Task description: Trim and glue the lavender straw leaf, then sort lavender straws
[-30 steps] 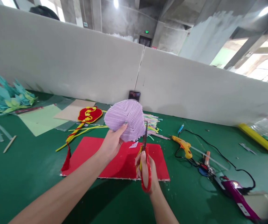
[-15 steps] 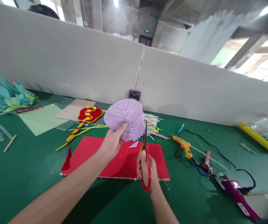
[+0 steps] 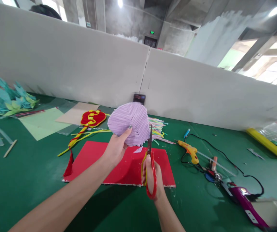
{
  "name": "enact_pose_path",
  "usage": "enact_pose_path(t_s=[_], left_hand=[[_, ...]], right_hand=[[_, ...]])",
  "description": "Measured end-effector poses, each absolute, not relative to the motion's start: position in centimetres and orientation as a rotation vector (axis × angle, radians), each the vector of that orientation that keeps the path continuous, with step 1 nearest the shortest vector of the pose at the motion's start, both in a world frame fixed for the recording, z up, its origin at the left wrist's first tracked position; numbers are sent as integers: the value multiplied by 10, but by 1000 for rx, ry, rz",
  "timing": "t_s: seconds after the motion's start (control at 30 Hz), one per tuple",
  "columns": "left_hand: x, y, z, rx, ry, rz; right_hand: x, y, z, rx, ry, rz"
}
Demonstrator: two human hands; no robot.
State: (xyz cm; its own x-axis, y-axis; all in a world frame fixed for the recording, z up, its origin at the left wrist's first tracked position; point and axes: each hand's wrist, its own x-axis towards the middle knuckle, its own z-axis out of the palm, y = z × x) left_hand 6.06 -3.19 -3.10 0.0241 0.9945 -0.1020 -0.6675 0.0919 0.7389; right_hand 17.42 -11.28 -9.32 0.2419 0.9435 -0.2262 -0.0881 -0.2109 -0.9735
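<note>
My left hand [image 3: 116, 149] is closed on the lower edge of a rounded lilac piece [image 3: 129, 123] made of ribbed strips, holding it up above the table. My right hand [image 3: 152, 178] grips red-handled scissors [image 3: 150, 167] with the blades pointing up along the right edge of the lilac piece. Both hands hover over a red sheet [image 3: 124, 166] lying flat on the green table [image 3: 32, 180].
A red and yellow ornament with a tassel [image 3: 87, 124] lies behind the sheet, by pale card sheets [image 3: 43, 124] and loose coloured strips [image 3: 159, 129]. Right: a yellow glue gun [image 3: 189, 150] with black cord, a purple tool [image 3: 246, 201], a yellow roll [image 3: 267, 143]. Teal paper leaves [image 3: 9, 98] sit far left. A white partition [image 3: 177, 87] backs the table.
</note>
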Motion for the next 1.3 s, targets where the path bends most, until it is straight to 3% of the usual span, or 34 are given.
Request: enact_pose_path(t_s=[0.67,1.0,1.3], left_hand=[[57,-28,-29,591,731,1391],[36,-14,-26,607,779,1238],[37,-17,-32,712,826,1025]], right_hand=[[174,-111,-87,-1389,-723,1253],[180,-106,-95,-1124,-752,1253],[186,-97,-90,-1289,-897,887]])
